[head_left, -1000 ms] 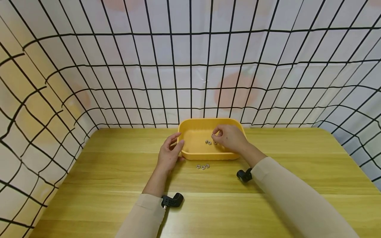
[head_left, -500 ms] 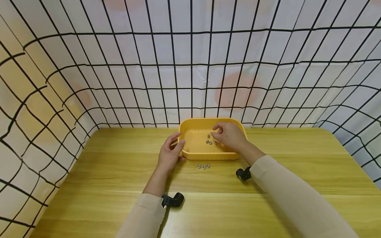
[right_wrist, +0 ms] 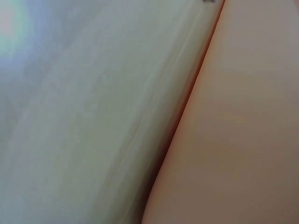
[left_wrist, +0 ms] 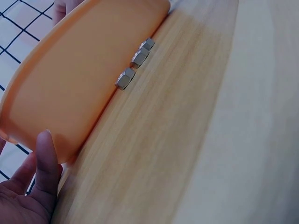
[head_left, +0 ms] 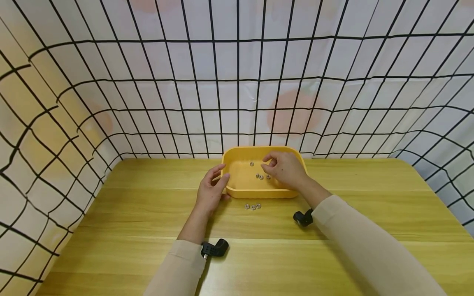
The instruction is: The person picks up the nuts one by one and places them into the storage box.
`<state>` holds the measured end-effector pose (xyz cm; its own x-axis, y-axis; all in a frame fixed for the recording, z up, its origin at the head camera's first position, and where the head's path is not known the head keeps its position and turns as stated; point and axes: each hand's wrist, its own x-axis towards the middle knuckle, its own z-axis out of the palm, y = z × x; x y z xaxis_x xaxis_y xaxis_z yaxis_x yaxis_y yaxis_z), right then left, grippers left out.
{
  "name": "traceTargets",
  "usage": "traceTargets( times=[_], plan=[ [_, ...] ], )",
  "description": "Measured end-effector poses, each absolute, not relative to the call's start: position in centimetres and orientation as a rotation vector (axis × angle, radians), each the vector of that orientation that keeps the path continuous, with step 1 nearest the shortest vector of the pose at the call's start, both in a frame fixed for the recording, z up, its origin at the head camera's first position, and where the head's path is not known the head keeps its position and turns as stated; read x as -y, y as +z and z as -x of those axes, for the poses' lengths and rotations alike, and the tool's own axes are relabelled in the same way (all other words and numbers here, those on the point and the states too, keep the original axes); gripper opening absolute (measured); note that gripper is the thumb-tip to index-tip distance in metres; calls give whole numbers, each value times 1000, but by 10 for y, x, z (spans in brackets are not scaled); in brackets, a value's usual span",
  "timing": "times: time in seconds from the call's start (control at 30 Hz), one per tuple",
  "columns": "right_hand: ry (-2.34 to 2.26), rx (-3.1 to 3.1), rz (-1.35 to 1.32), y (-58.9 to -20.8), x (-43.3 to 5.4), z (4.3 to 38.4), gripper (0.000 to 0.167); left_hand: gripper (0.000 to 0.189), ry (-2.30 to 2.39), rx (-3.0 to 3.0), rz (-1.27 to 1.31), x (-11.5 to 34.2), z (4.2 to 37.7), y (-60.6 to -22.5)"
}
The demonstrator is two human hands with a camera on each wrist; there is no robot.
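My left hand [head_left: 212, 190] holds the left end of a yellow plastic tray [head_left: 240, 193]. In the left wrist view its thumb [left_wrist: 46, 156] lies against the tray's outer wall, with the other fingers round the corner. Over the tray's right half hovers my right hand [head_left: 285, 168]; its thumb and forefinger are bent and apart, and nothing shows between them. One metal hex nut [head_left: 252, 163] lies alone on the tray floor towards the back. Several more nuts [head_left: 261, 177] are close together below the right fingers. The right wrist view shows the tray wall [right_wrist: 233, 121], without the hand.
Three hex nuts [left_wrist: 139, 58] sit in a short row on the wooden table [head_left: 259, 263], just in front of the tray. Behind the tray, a black wire grid [head_left: 237, 110] stands before a pale curtain and bends round both sides.
The right thumb and forefinger have parted. A nut has come out from under them and moved left and back across the tray floor. The left hand stays put.
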<state>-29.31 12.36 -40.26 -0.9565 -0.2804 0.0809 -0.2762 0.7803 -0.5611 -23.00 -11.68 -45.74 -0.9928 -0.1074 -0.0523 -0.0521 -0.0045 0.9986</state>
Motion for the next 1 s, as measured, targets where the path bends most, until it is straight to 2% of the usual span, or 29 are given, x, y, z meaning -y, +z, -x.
traceTargets(
  times=[0.63, 1.0],
  plan=[
    [-1136, -2861, 545, -388, -111, 246, 18, 42, -2182, 2206, -201, 118, 230, -457],
    [-1199, -2797, 597, -392, -108, 219, 14, 42, -2193, 2212, -197, 118, 230, -456]
  ],
)
